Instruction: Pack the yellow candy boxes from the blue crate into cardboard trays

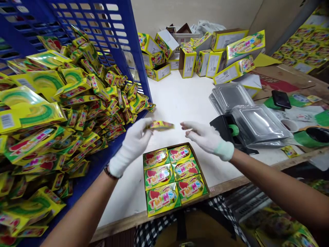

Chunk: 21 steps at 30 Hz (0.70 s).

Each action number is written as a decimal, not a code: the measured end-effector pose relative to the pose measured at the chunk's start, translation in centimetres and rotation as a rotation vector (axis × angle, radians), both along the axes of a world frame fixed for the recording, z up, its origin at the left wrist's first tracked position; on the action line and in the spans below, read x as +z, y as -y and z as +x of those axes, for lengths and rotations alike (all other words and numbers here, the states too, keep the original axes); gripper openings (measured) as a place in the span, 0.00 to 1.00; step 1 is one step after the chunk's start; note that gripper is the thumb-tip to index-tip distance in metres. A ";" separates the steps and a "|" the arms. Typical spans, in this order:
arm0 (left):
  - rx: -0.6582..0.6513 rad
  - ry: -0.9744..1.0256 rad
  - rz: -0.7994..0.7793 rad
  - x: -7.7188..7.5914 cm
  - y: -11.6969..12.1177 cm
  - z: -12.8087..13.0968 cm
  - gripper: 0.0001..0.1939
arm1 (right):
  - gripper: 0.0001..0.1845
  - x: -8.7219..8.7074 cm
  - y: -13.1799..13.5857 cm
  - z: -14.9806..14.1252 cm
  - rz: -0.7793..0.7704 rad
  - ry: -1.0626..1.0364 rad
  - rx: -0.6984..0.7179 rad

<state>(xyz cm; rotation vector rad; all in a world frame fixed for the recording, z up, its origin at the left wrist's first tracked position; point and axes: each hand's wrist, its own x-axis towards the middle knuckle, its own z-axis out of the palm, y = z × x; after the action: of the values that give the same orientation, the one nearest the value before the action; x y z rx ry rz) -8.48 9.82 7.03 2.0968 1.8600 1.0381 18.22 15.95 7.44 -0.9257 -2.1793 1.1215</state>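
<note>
Gloved in white, my left hand (135,140) pinches a small yellow candy box (162,126), blurred by motion, above the white table. My right hand (204,137) is empty, its fingers apart and pointing toward that box with a gap between. Below both hands sits an open display carton (202,161) at the table's front edge. Inside it lie several flat TWINS candy boxes (158,176) in two columns, one of them turned upside down relative to the others.
A blue crate (140,44) heaped with yellow candy boxes (36,144) stands at left. Yellow cartons (189,61) line the back. On the right are stacked clear plastic trays (259,123), a black tape dispenser (226,128) and a dark phone-like object (281,99).
</note>
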 end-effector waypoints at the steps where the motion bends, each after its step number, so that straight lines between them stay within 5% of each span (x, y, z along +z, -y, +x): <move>1: -0.096 0.101 0.012 0.6 1.9 1.5 0.15 | 0.27 0.5 -0.2 0.0 -0.105 -0.013 0.039; 4: -0.265 0.216 0.068 1.0 6.9 5.1 0.15 | 0.28 1.8 0.5 0.2 -0.364 0.049 0.370; 7: -0.249 0.054 0.141 0.0 9.9 5.3 0.19 | 0.21 1.4 2.6 1.6 -0.354 0.187 0.480; 10: 0.032 -0.272 0.247 0.4 11.6 0.7 0.19 | 0.14 -0.9 5.4 3.2 -0.052 0.305 0.248; 15: 0.756 -0.624 0.254 4.9 13.9 -10.5 0.23 | 0.13 -4.5 10.1 4.0 0.357 0.192 0.169; 18: 0.836 -0.637 0.098 6.1 14.8 -14.6 0.23 | 0.11 -5.0 11.6 3.7 0.488 0.240 0.163; 21: 0.817 -0.487 0.114 5.5 15.4 -14.8 0.20 | 0.11 -5.0 11.7 3.3 0.536 0.309 0.206</move>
<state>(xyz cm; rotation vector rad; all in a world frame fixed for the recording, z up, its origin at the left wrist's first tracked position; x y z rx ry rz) -23.33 -5.55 12.50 1.7435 3.1110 0.7831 21.55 4.23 2.44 -0.6724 -2.6816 0.4390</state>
